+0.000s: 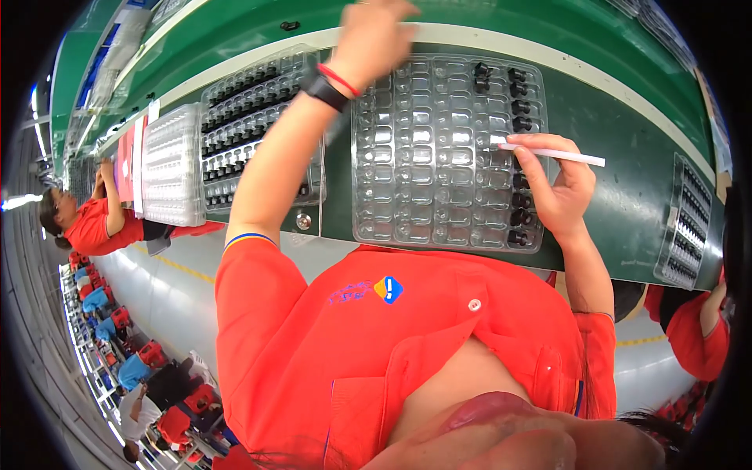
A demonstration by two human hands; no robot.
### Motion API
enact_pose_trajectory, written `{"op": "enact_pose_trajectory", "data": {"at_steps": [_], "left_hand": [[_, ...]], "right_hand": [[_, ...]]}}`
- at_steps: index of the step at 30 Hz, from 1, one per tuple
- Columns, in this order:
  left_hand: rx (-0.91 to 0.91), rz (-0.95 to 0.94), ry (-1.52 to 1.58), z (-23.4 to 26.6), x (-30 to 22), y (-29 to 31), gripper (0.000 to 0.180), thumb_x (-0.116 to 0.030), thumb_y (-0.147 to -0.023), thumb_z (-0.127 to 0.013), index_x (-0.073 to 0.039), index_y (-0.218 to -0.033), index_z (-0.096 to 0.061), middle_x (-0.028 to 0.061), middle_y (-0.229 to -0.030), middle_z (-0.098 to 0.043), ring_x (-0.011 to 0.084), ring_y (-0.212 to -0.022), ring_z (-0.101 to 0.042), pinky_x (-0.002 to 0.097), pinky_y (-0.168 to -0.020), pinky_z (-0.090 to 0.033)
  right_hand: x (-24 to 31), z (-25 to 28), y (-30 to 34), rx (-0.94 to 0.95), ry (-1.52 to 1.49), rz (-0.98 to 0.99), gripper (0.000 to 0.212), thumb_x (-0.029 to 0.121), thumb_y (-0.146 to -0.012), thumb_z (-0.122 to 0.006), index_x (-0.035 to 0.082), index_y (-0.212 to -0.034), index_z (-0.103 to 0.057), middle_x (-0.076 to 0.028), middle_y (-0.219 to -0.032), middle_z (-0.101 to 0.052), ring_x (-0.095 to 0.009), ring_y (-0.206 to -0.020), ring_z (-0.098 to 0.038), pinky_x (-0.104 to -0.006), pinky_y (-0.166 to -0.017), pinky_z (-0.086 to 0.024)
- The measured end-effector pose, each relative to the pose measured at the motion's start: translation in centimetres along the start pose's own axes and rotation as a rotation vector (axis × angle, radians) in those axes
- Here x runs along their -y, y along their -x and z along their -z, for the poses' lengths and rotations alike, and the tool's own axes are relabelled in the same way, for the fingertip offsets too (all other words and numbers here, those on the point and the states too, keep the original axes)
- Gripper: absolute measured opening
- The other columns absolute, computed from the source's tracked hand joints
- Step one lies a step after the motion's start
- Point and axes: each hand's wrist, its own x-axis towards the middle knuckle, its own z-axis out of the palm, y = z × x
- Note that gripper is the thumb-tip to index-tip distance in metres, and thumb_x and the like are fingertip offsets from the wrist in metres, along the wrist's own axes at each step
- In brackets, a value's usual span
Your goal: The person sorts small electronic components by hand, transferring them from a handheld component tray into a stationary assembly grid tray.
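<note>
My left hand reaches to the top edge of the view, over the far rail and green surface. Its fingers are smeared and partly cut off, so a hold on anything does not show. A thin white stick is pinched in my right hand, its narrow end above the clear plastic tray. Small black parts fill the tray's right-hand column, and a couple more sit at the top of the column beside it. The other pockets in view look bare.
Left of the tray lies another clear tray with rows of black parts, then a stack of clear trays. A filled tray lies at the far right. A pale rail borders the far green surface. Co-workers are at both sides.
</note>
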Motion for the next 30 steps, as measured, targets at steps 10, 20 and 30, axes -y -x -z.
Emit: {"op": "enact_pose_trajectory", "data": {"at_steps": [10, 20, 30], "left_hand": [[0.244, 0.201, -0.607, 2.5, 20.6, 2.7, 0.025, -0.011, -0.079, -0.07, -0.007, -0.104, -0.07, 0.0069, -0.095, -0.069, 0.0224, -0.084, -0.066, 0.03, -0.076, -0.053], [0.102, 0.213, 0.541, 4.8, -3.6, 4.6, 0.024, -0.011, -0.077, -0.071, -0.009, -0.101, -0.072, 0.002, -0.086, -0.066, 0.0069, -0.066, -0.058, 0.0222, -0.062, -0.048], [0.418, 0.574, 1.107, 0.7, -10.2, 9.4, 0.021, -0.003, -0.074, -0.077, 0.002, -0.092, -0.069, 0.0054, -0.084, -0.066, 0.0102, -0.075, -0.068, 0.0209, -0.068, -0.055]], "right_hand": [[0.2, -0.3, -0.2, 0.035, -0.002, 0.022, 0.013, -0.008, -0.083, -0.064, -0.004, -0.096, -0.063, -0.014, -0.096, -0.069, -0.021, -0.089, -0.067, -0.0292, -0.08, -0.051], [-0.2, -0.1, 0.2, 0.003, -0.029, 0.013, 0.017, -0.01, -0.084, -0.063, -0.005, -0.099, -0.059, -0.017, -0.097, -0.068, -0.024, -0.091, -0.067, -0.0319, -0.082, -0.052], [-0.1, -1.2, 0.3, 0.067, -0.114, 0.048, 0.017, -0.01, -0.083, -0.064, -0.004, -0.098, -0.062, -0.016, -0.096, -0.069, -0.025, -0.091, -0.067, -0.0332, -0.081, -0.054]]}}
